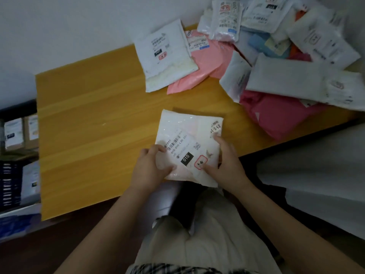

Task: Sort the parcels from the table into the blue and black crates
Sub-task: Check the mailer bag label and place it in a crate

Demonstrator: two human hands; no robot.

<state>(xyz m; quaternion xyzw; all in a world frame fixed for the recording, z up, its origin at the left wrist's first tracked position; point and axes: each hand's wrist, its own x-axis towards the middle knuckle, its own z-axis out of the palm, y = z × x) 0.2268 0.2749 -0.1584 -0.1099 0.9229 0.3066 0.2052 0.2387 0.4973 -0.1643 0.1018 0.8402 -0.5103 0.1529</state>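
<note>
A white padded parcel with a barcode label and a black "010" patch is held over the near edge of the yellow table. My left hand grips its lower left corner, thumb on top. Along its right edge my right hand holds it, thumb pressing by the red-framed sticker. A heap of parcels in white, pink and blue lies at the table's far right. A black crate and a blue crate stand at the left edge of view, both with parcels inside.
A white mailer and a pink one lie apart from the heap at the table's far side. A white wall rises behind the table. My lap is below the table edge, over dark floor. A pale surface lies to the right.
</note>
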